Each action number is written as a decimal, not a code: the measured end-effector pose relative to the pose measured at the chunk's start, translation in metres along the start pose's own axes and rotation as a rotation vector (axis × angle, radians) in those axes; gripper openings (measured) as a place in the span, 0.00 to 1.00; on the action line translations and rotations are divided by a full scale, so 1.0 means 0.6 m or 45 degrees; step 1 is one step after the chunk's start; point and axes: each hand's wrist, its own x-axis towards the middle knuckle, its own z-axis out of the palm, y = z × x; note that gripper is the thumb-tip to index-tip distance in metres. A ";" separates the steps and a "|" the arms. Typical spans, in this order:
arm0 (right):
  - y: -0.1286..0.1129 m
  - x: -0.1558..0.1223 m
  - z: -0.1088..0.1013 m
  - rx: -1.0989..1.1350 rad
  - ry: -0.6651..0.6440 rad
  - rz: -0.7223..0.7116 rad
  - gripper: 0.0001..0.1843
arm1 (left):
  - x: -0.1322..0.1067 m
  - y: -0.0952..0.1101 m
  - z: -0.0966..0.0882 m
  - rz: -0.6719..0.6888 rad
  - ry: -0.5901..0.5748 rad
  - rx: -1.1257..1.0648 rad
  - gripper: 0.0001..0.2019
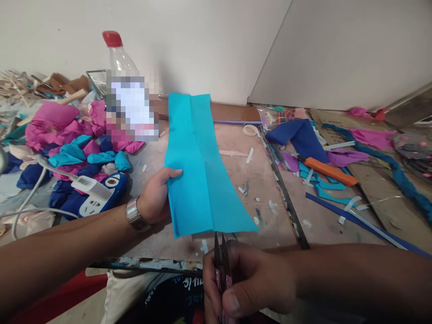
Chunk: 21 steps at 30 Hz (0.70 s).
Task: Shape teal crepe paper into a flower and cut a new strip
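A pale wall [202,45] backs the stained tabletop [232,135], pink and blue cloth bundles [54,121] crowding its left side. In the head view the left hand [153,195] pinches a turquoise cloth [195,166] by its left edge, thumb on top, over the tabletop's middle. Near the tabletop's front edge, the right hand [251,279] is closed round small snips [219,265], their blades slightly parted just beside the cloth's lower edge

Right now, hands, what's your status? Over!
Left hand gripping turquoise sheet. Right hand holding open snips near sheet's lower edge. White scraps on tabletop nearby.
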 end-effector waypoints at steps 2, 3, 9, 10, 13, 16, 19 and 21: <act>-0.001 -0.001 0.002 0.007 -0.014 0.009 0.27 | 0.000 -0.001 0.001 -0.005 -0.002 0.001 0.30; -0.002 -0.001 0.003 0.007 -0.020 0.003 0.27 | 0.000 -0.001 0.002 -0.009 0.001 0.004 0.30; -0.005 -0.003 0.006 0.009 -0.064 -0.073 0.26 | 0.000 -0.002 0.004 0.000 0.018 0.027 0.27; -0.005 -0.003 0.007 0.006 -0.064 -0.085 0.26 | 0.000 -0.002 0.004 0.006 0.020 0.031 0.28; -0.002 -0.005 0.010 -0.023 -0.039 -0.135 0.27 | 0.002 -0.003 0.003 0.017 0.030 0.049 0.29; 0.000 -0.005 0.011 -0.053 -0.027 -0.124 0.28 | 0.003 -0.004 0.003 0.018 0.038 0.057 0.29; 0.000 -0.004 0.008 -0.073 -0.036 -0.025 0.28 | 0.002 -0.005 0.002 0.016 0.021 0.050 0.29; 0.000 -0.003 0.007 -0.085 -0.036 0.024 0.28 | 0.002 -0.005 0.001 0.019 0.012 0.051 0.29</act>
